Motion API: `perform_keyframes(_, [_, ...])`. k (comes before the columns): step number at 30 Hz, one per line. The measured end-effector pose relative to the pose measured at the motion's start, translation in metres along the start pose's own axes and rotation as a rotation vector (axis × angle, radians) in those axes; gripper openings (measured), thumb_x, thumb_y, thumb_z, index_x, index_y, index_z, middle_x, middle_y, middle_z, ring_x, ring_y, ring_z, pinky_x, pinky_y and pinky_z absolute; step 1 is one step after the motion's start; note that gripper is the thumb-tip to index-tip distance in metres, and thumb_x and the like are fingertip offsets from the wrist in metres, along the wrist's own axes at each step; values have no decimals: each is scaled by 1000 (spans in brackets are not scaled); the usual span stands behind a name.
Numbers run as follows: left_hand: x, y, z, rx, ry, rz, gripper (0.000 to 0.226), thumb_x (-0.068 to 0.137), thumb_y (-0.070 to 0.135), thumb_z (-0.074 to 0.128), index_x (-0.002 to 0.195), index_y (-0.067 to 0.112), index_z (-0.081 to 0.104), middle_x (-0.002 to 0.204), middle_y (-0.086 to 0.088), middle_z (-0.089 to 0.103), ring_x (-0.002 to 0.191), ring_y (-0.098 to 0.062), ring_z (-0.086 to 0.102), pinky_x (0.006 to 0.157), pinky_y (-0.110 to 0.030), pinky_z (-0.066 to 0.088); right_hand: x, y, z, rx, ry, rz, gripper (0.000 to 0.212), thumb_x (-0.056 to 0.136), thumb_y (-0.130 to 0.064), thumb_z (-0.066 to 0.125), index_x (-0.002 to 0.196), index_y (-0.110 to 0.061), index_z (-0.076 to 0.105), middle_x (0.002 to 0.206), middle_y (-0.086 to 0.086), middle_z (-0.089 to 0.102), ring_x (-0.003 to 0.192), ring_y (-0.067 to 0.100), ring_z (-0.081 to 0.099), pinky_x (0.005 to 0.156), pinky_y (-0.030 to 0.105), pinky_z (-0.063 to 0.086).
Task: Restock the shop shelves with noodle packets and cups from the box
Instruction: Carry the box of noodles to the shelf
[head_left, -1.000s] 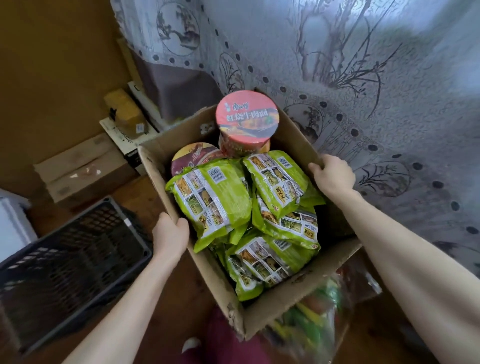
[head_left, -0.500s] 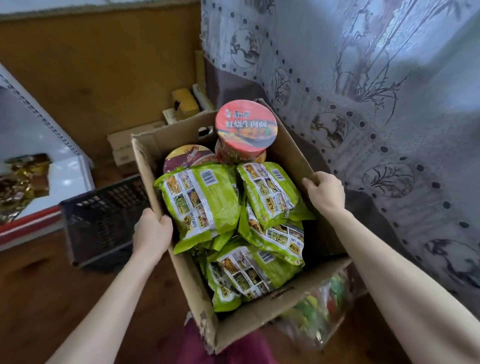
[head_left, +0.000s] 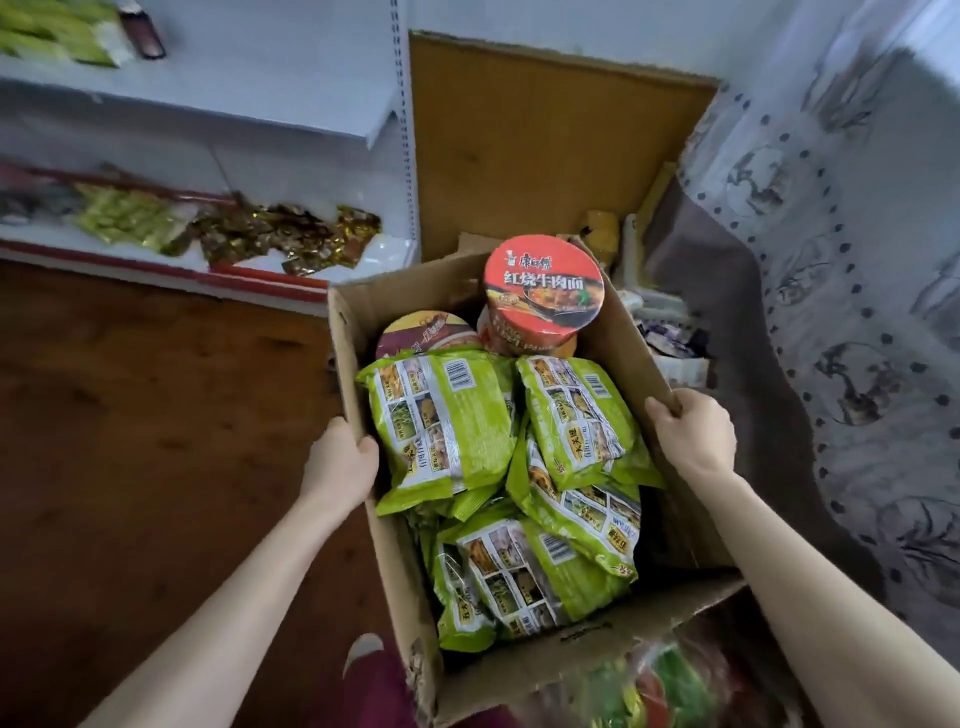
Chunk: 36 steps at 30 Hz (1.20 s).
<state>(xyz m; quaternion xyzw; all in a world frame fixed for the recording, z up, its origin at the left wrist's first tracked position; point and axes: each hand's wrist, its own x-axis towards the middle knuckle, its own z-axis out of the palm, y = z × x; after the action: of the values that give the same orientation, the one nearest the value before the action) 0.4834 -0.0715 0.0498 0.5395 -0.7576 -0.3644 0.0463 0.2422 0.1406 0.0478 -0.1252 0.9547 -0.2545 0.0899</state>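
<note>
- One cardboard box (head_left: 358, 332).
- Two noodle cups in plain sight at the box's far end: one red-lidded cup (head_left: 544, 291) and one purple-lidded cup (head_left: 423, 332).
- At least five green noodle packets (head_left: 441, 421) in the box. Others lie half buried, so the full number cannot be told.
- Two white shelves: an upper shelf (head_left: 234, 104) and a lower shelf (head_left: 156, 267).
- Loose packets on both shelves, too blurred to count.

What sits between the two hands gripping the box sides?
In the head view, green noodle packets piled inside the cardboard box fill the stretch between the left hand and the right hand.
</note>
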Motion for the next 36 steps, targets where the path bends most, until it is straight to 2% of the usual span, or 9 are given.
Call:
perform_keyframes(4, [-26, -45, -33, -36, 80, -96, 16, 94, 8, 39, 79, 2, 37, 86, -18, 47, 91, -41, 52, 68, -37, 34, -23, -35, 19, -4, -95, -116, 23, 91, -26, 55, 79, -7, 59, 89, 20, 65, 91, 39, 59, 68, 33, 37])
perform_keyframes(7, [-37, -74, -59, -42, 132, -162, 13, 95, 10, 38, 86, 0, 39, 96, -23, 53, 91, -39, 52, 71, -37, 37, -42, -66, 38, -13, -150, -186, 27, 91, -25, 55, 68, -13, 49, 81, 17, 60, 88, 38, 59, 66, 31, 35])
perform_keyframes(9, [-42, -94, -77, -53, 164, -206, 13, 95, 10, 38, 91, -1, 40, 97, -24, 54, 90, -39, 53, 69, -36, 37, -54, -89, 51, -17, -177, -228, 24, 91, -25, 55, 71, -13, 51, 82, 17, 61, 89, 38, 59, 66, 31, 36])
perform_keyframes(11, [-45, -115, -96, -74, 196, -244, 13, 95, 10, 37, 87, 0, 38, 94, -25, 53, 90, -40, 54, 66, -37, 36, -64, -114, 66, -21, -207, -271, 22, 90, -25, 55, 74, -11, 53, 82, 16, 62, 90, 38, 59, 67, 32, 38])
perform_keyframes(15, [-42, -158, -133, -112, 251, -311, 13, 95, 10, 38, 86, 1, 38, 103, -28, 55, 97, -43, 53, 75, -42, 41, -85, -170, 100, -37, -255, -349, 22, 90, -27, 55, 74, -12, 53, 85, 15, 64, 89, 38, 59, 69, 33, 40])
perform_keyframes(20, [-19, -222, -181, -160, 300, -384, 18, 95, 11, 40, 101, -6, 46, 106, -25, 55, 101, -41, 51, 75, -37, 37, -114, -249, 149, -62, -299, -420, 23, 91, -28, 54, 84, -7, 60, 84, 11, 63, 87, 36, 60, 70, 34, 45])
perform_keyframes(25, [4, -281, -234, -198, 371, -419, 9, 94, 9, 43, 92, 0, 43, 106, -29, 56, 101, -42, 52, 76, -36, 37, -142, -329, 203, -90, -338, -503, 20, 92, -28, 53, 87, -10, 61, 89, 13, 65, 92, 36, 60, 67, 30, 37])
perform_keyframes(31, [35, -348, -300, -266, 454, -562, 16, 95, 10, 42, 100, -4, 46, 106, -27, 55, 100, -40, 52, 77, -38, 39, -169, -437, 283, -103, -405, -645, 24, 91, -31, 54, 93, -9, 64, 93, 15, 68, 90, 37, 62, 75, 38, 50])
perform_keyframes(36, [75, -406, -359, -328, 534, -705, 8, 94, 10, 43, 92, 2, 42, 98, -19, 53, 88, -32, 50, 72, -32, 36, -189, -549, 362, -115, -523, -807, 25, 92, -28, 55, 92, -5, 63, 89, 16, 65, 90, 36, 62, 75, 38, 48])
